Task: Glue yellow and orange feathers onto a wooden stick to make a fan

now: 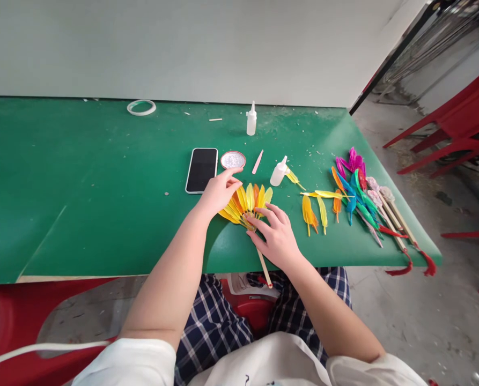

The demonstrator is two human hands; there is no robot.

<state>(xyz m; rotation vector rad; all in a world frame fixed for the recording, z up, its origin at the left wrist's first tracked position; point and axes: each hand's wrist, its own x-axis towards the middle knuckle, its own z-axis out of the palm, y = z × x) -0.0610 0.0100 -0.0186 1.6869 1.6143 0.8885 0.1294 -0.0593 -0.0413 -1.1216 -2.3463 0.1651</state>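
Note:
A fan of yellow and orange feathers [250, 196] on a thin wooden stick [264, 268] lies at the table's front, the stick reaching past the edge. My right hand [279, 238] holds the fan's base, its thumb below and its fingers across the lower feathers. At the fan's upper left, my left hand [219, 190] has its fingers reaching over the feather tips, with thumb and index finger apart. Whether they touch a feather is hard to see. Loose yellow and orange feathers [307, 210] lie to the right. A white squeeze bottle [278, 172] stands above the fan.
Behind my left hand are a phone [202, 169], a small round dish [233, 160] and pink tweezers [257, 161]. Farther back are another bottle [251, 120] and a tape roll [141, 108]. Coloured feathers [355, 195] and tasselled sticks [400, 220] lie at the right edge.

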